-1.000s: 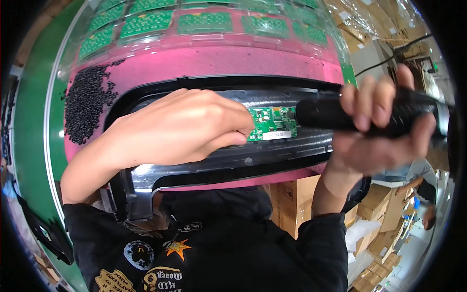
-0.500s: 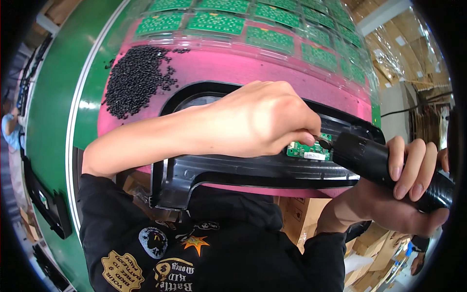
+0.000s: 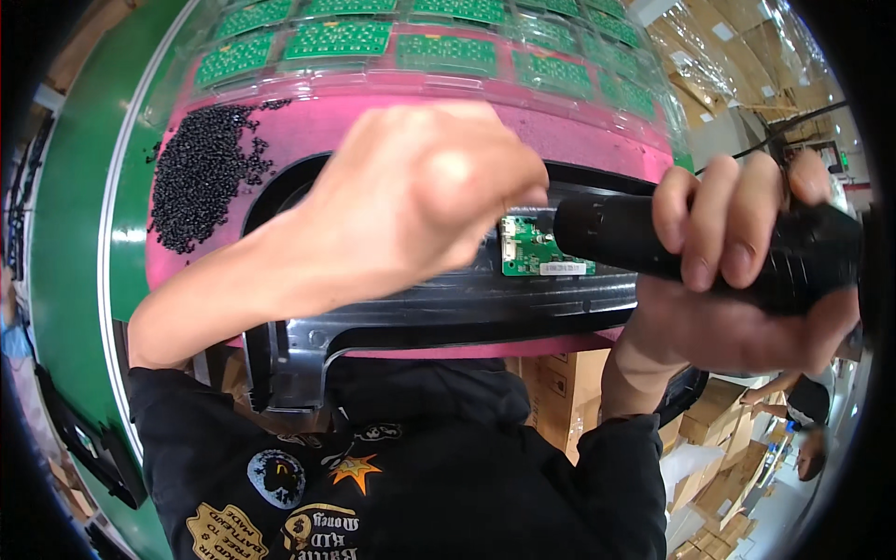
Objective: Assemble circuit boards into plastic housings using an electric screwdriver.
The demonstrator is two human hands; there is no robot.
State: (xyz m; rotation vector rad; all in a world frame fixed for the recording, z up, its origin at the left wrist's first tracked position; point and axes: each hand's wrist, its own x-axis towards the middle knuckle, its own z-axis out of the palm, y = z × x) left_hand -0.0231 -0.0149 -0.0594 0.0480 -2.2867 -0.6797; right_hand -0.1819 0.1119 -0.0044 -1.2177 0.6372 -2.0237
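My right hand (image 3: 737, 233) wraps round a thick black electric screwdriver (image 3: 616, 227). Its tip end stands over a small green circuit board (image 3: 537, 250) with white connectors and a white label. That board lies inside a long black plastic housing (image 3: 448, 313) with raised edges. My left hand (image 3: 429, 187) hovers over the housing, left of the board and apart from the screwdriver. Its fingers are curled together and smeared by motion; whatever is between them is hidden.
A heap of small black screws (image 3: 201, 177) lies on the pink mat (image 3: 313, 121) at the left. Clear plastic trays hold several green circuit boards (image 3: 336, 39) at the back. Cardboard boxes (image 3: 565, 397) stand below the table's front edge. Another person (image 3: 807, 406) is at the far right.
My left hand has pulled away from the screwdriver's tip, where its fingers pinched beside a small dark piece, and moved left. The whole view has shifted, and the screwdriver still points at the board.
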